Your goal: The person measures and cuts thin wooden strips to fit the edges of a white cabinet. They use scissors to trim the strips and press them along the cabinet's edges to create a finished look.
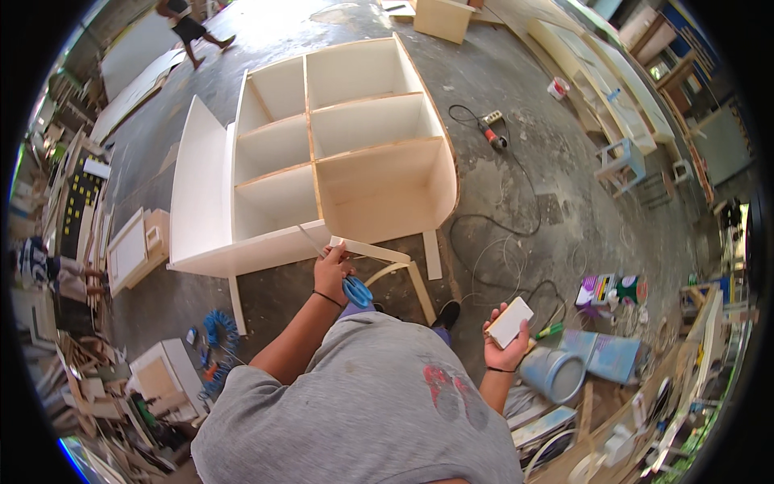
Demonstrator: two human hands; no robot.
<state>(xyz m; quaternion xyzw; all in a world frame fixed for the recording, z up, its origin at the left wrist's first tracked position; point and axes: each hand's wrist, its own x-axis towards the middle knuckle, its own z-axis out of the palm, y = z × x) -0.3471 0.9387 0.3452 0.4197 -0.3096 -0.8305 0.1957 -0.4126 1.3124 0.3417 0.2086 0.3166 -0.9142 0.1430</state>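
My left hand (330,276) is closed round a pair of scissors with blue handles (357,293). Their thin blade (311,239) points up and left over the near edge of a white cabinet (282,250). At the fingertips of that hand begins a pale flat strip (371,251), which runs to the right and bends down near my legs; the fingers appear to pinch its end. Out to the right, my right hand (504,340) grips a small white rectangular block (509,323) with a brownish edge. The cabinet lies on the floor, its several compartments facing up.
A red and black power tool (492,135) with a long cord lies right of the cabinet. Near my right hand stand a blue-grey bucket (553,374) and a blue container (606,355). Coiled blue hose (218,339) is at left. A person (189,26) walks at the far left.
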